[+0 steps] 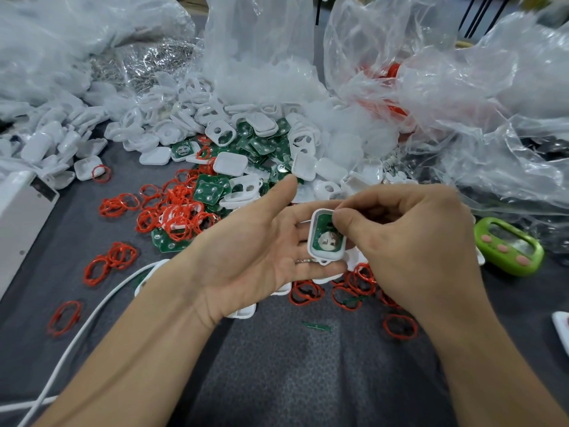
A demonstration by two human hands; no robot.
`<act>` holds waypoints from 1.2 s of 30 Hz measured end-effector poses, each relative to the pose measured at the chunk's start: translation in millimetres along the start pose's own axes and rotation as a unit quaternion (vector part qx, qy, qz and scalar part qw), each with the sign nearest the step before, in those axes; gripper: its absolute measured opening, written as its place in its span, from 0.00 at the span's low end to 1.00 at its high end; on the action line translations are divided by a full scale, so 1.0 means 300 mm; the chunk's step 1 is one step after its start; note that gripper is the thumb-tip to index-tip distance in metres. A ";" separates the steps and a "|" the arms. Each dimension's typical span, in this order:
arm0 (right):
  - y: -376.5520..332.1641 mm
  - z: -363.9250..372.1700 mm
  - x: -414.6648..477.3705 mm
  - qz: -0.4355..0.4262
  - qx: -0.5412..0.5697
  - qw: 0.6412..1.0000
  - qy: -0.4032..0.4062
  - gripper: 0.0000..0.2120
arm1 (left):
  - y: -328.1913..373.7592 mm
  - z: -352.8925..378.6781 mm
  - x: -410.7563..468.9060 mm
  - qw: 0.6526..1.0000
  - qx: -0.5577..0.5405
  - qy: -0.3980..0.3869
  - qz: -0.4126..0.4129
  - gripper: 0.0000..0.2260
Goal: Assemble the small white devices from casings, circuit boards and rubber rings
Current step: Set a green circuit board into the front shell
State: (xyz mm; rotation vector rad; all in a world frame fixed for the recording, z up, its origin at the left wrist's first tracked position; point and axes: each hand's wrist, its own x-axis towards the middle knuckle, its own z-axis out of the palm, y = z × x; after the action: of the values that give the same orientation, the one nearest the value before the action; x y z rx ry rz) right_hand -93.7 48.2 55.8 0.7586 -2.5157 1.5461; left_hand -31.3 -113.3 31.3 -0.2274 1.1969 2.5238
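Left hand (pixel 246 251) is lying palm up above the grey table cloth (pixel 292 380), fingers held nearly straight and thumb spread wide. It is cradling rather than gripping. A white casing (pixel 320 261) is resting open side up across those fingers, with a green circuit board (pixel 317 238) sitting inside it, round metal contact showing.

Right hand (pixel 409 241) is curling over the casing's upper right corner, pinching there: thumb pad bearing down on the board, forefinger hooking over the far rim. Whether the board is fully seated I cannot tell, as the thumb is hiding that corner.

Handling, as judged:
- Casing is looking light, stiff and smooth, so likely slippery. Best taken by the outer walls or supported flat from beneath, as it is now.
- Board is looking thin and rigid, probably unforgiving of bending. Pressing near its edges and corners is seeming safer than on the metal contact.
- Rubber rings (pixel 178 217) are lying tangled in red heaps just beyond the left hand. They look soft, stretchy and inclined to cling together, so each should be picked singly with the fingertips.

Loose casings (pixel 184 118) and boards (pixel 209 192) are spilling from clear plastic bags (pixel 462 103) at the back. A green device (pixel 508 246) is lying to the right, well apart.
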 end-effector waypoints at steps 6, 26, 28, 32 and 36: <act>0.016 0.010 0.002 0.003 -0.004 1.000 0.008 0.11 | 0.005 0.003 0.005 1.000 0.002 0.003 0.003 0.35; 0.062 -0.018 0.031 0.017 0.053 0.994 -0.091 0.08 | 0.005 0.003 -0.006 1.000 0.005 -0.007 0.003 0.33; 0.061 -0.014 0.026 0.014 0.048 0.995 -0.082 0.05 | 0.006 0.004 -0.006 1.000 0.006 -0.005 0.001 0.33; 0.060 -0.010 0.027 0.013 0.030 0.997 -0.070 0.05 | 0.006 0.006 -0.005 1.000 0.008 -0.002 -0.002 0.34; 0.054 -0.011 0.024 -0.001 0.012 0.998 -0.059 0.07 | 0.007 0.010 -0.005 1.000 0.013 -0.002 -0.002 0.34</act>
State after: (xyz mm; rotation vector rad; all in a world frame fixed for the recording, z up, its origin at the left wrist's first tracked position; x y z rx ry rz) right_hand -108.1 54.3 46.7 0.8808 -2.5819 1.5785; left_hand -30.8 -112.5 35.3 -0.2194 1.2253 2.5029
